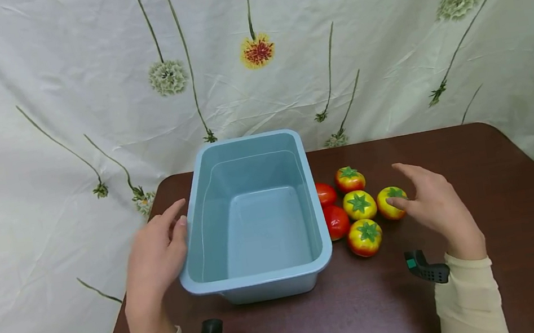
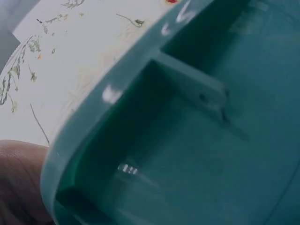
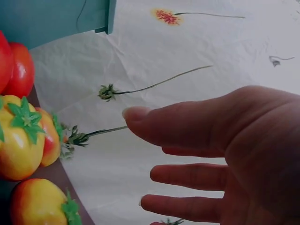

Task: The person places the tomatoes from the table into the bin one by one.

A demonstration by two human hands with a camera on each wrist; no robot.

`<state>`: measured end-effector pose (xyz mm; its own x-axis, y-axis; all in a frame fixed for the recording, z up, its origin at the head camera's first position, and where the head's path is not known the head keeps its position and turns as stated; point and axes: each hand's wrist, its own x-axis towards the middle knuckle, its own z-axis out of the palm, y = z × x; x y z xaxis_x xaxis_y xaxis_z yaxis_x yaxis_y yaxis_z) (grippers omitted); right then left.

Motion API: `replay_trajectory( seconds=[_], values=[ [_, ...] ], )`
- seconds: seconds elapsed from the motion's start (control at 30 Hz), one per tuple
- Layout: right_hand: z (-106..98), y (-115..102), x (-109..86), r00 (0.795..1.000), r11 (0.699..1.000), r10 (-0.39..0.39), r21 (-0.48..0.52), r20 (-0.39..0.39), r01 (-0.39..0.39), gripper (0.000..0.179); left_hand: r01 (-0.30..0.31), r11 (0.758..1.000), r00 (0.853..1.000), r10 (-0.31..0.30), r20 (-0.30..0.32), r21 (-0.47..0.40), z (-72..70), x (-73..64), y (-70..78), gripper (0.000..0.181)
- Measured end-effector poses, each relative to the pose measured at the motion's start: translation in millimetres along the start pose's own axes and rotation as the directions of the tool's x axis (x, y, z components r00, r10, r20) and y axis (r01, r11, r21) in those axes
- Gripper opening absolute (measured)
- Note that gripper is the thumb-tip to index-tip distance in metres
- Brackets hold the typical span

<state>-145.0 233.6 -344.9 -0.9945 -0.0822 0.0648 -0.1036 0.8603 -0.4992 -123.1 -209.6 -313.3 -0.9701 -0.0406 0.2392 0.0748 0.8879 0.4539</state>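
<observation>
A light-blue plastic bin (image 1: pixel 257 277) stands on the table, and its inside shows bare. My left hand (image 1: pixel 154 256) is at the bin's left rim, fingers loosely bent and the thumb right by the edge. In the left wrist view part of that hand (image 2: pixel 21 183) shows outside the rim (image 2: pixel 101 93). My right hand (image 1: pixel 433 205) hovers beside a yellow tomato (image 1: pixel 389 207), its thumb overlapping it in the head view. The right wrist view shows the thumb and fingers (image 3: pixel 183 180) spread, with nothing between them.
Against the bin's right side lie red tomatoes (image 1: pixel 337 222). Several yellow-and-red tomatoes (image 1: pixel 365 238) with green leaf tops cluster next to them on the dark brown table (image 1: pixel 529 243). A white cloth (image 1: pixel 385 59) with printed flowers hangs behind the table.
</observation>
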Motion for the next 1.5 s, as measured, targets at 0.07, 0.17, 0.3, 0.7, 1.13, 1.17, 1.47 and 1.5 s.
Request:
replay_trajectory(
  seconds=[0.07,0.17,0.3,0.7,1.13,1.17,1.47,1.5],
  values=[
    [3.1,3.8,3.2,0.999,1.000,0.028,0.007,0.022,-0.028,0.073,0.011,1.000,1.000,-0.011,0.013,0.002,0.2,1.2,-1.0,0.043],
    [7.9,9.5,7.1,0.996,0.998,0.066,0.022,0.054,-0.067,0.075,0.028,1.000,0.999,-0.027,0.035,-0.001,1.0,2.7,-2.6,0.044],
    [15.1,18.7,12.7,0.991,0.995,0.084,0.037,0.107,-0.089,0.076,0.037,0.999,0.997,-0.035,0.069,-0.030,1.9,4.5,-5.1,0.045],
    [38.6,45.6,26.1,0.962,0.980,0.153,0.089,0.224,-0.177,0.094,0.027,0.997,0.993,-0.018,0.120,-0.074,1.7,7.7,-7.9,0.045],
    [48.3,60.4,29.4,0.939,0.941,0.289,0.128,0.186,-0.315,0.086,0.058,0.997,0.989,-0.051,0.137,-0.050,2.7,8.0,-6.7,0.046],
    [47.8,60.0,29.0,0.941,0.939,0.292,0.135,0.173,-0.316,0.086,0.057,0.997,0.989,-0.050,0.137,-0.051,2.8,7.8,-6.8,0.046],
    [37.1,49.5,25.6,0.969,0.958,0.240,0.144,0.061,-0.246,0.082,0.046,0.998,0.991,-0.039,0.131,-0.052,2.4,8.2,-6.4,0.044],
    [36.0,48.0,24.9,0.971,0.960,0.234,0.143,0.054,-0.240,0.082,0.047,0.998,0.991,-0.040,0.131,-0.051,2.4,8.3,-6.3,0.044]
  ],
)
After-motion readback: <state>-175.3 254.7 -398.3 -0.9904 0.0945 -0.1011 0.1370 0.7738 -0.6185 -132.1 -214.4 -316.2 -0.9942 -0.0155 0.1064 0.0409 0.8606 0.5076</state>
